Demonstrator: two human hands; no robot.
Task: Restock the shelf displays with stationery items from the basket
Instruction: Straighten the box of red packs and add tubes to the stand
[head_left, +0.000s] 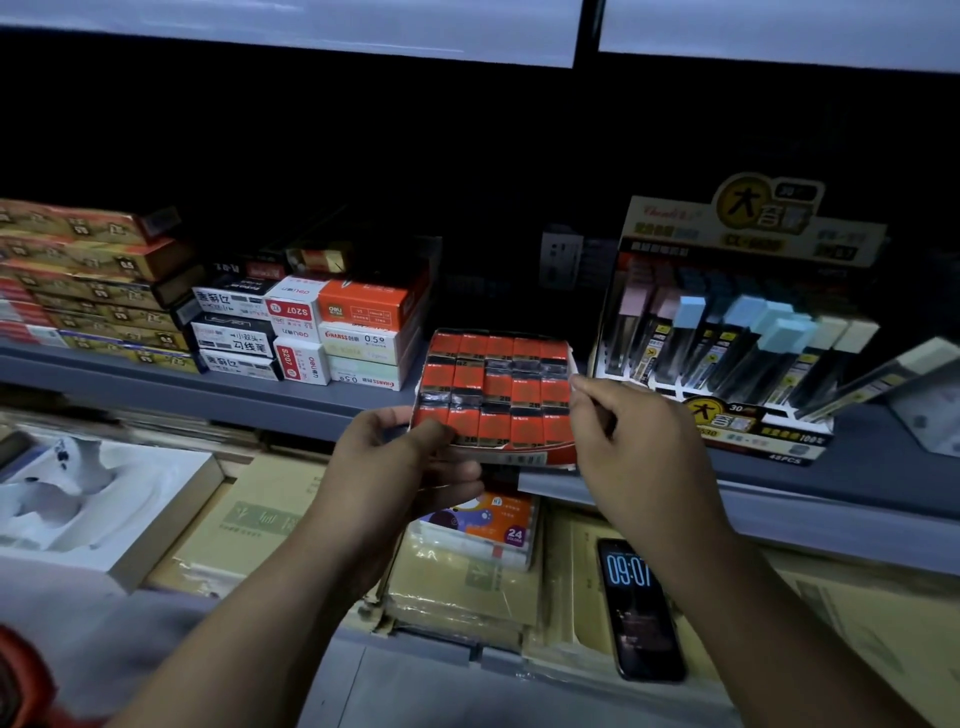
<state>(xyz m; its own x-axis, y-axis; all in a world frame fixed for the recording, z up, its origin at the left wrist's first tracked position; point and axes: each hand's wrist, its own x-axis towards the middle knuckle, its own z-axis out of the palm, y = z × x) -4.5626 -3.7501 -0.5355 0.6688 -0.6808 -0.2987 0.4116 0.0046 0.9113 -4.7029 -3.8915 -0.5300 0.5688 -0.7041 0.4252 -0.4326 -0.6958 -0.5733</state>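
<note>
Two hands hold the box of red 2B packs (496, 392) over the shelf (260, 402) edge. Left hand (400, 462) curls round its near corner; right hand (636, 447) pinches its side. Next, probably slide it into the gap.

You're working in dim light. Shelf back (493, 171) sinking into near-black. Pale panels (291, 31) overhead glowing softly, not clipping. Red box (498, 395) reading sharp, colour showing saturated. Your left hand (395, 457) and right hand (639, 447) catching soft front light. Phone screen (629, 569) glaring slightly. Wide lens bowing shelf edge (156, 387) at sides. Bottom-left corner smearing blurry.
</note>
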